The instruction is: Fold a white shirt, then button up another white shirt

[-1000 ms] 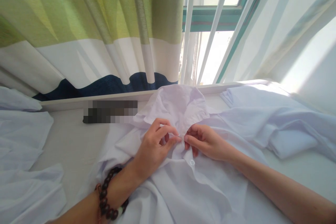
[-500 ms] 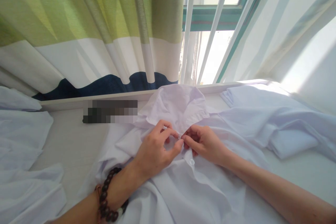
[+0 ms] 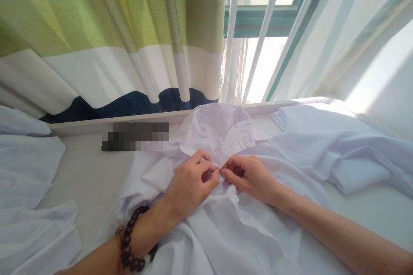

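Observation:
A white collared shirt (image 3: 206,219) lies front up before me, its collar (image 3: 219,126) toward the window. Just below the collar, my left hand (image 3: 193,180) pinches the shirt's front edge between thumb and forefinger. My right hand (image 3: 250,178) meets it there, its thumb and fingertips closed on the same front edge. The fingertips of both hands nearly touch and cover most of what lies between them. Lower on the front, a small pale button (image 3: 235,198) shows beside my right hand. Dark beads (image 3: 129,240) circle my left wrist.
More white garments lie at the left (image 3: 26,180), and folded white cloth (image 3: 358,172) rests at the right. A blurred-out dark item (image 3: 135,136) sits behind the shirt. A raised ledge (image 3: 145,118), a green, white and navy curtain (image 3: 112,17) and window bars (image 3: 261,38) stand behind.
Both hands have shifted slightly left, and their fingertips have closed in together on the shirt's front edge. The collar has moved a little with them.

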The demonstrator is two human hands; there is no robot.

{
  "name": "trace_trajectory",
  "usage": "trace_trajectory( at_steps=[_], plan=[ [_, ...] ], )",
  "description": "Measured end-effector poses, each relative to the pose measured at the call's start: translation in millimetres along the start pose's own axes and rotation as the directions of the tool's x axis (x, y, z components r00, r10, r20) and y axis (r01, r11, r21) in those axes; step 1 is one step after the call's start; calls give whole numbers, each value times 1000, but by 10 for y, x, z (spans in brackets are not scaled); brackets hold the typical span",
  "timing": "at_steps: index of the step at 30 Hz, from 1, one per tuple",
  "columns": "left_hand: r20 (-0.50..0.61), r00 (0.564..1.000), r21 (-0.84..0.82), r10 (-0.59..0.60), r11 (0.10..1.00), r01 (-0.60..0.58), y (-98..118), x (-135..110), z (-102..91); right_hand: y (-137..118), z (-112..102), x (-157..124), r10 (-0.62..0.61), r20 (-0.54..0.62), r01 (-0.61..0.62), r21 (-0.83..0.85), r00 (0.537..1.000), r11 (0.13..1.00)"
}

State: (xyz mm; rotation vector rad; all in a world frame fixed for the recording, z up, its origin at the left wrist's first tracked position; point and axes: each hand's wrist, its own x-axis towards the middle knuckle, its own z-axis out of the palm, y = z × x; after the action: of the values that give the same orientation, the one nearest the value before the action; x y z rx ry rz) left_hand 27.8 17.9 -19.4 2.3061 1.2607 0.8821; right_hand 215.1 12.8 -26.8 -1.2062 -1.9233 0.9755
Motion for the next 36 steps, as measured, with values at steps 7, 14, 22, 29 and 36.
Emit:
trace_trajectory(
  at_steps=[7,14,22,29,36],
  plan=[
    [-24,1000,-79,9,997,-11,4,19,-12,-5,-17,15,45,23,-46,43,999,998],
    [10,1000,-234,10,972,-7,-5,52,-24,-30,-50,14,-14,102,15,-17,995,1000],
    [27,999,-222,43,974,-36,5,37,-39,-45,-66,-12,-131,107,145,-126,986,982],
    [13,1000,-64,24,998,-23,43,9,-20,-5,-64,-23,-187,118,204,-146,975,968],
    [0,999,-64,48,997,-48,55,-1,-7,-5,-72,-15,-178,114,194,-154,977,969]
  ],
)
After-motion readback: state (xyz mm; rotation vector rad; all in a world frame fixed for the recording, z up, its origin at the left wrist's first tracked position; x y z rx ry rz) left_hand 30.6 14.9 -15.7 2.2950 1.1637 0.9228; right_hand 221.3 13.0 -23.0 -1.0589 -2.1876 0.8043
